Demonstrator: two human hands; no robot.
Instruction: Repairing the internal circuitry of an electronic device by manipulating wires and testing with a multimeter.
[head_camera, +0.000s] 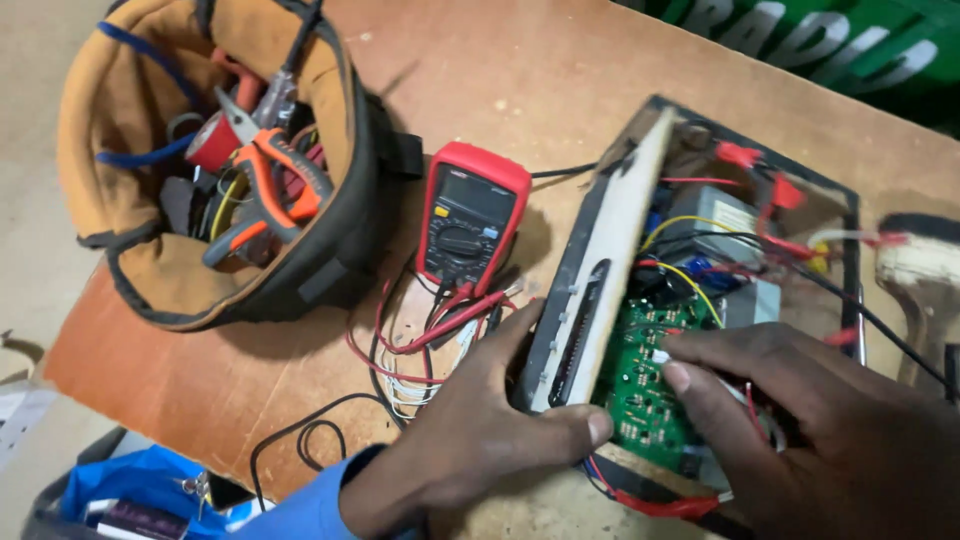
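An opened electronic unit (845, 215) lies on a wooden table, its white front panel (605, 270) tilted up on edge. Inside are a green circuit board (640, 385), a grey metal block and red, yellow and black wires. My left hand (480, 430) grips the near end of the front panel, thumb pressed on its lower corner. My right hand (810, 420) reaches into the case from the right, its fingertips pinching a small white connector (660, 356) over the circuit board.
A red and black multimeter (470, 215) with red and black leads lies left of the unit. A tan tool bag (215, 150) holding orange-handled pliers stands at the table's far left. A blue bag (130, 490) sits below the table edge. A brush (925, 275) lies at right.
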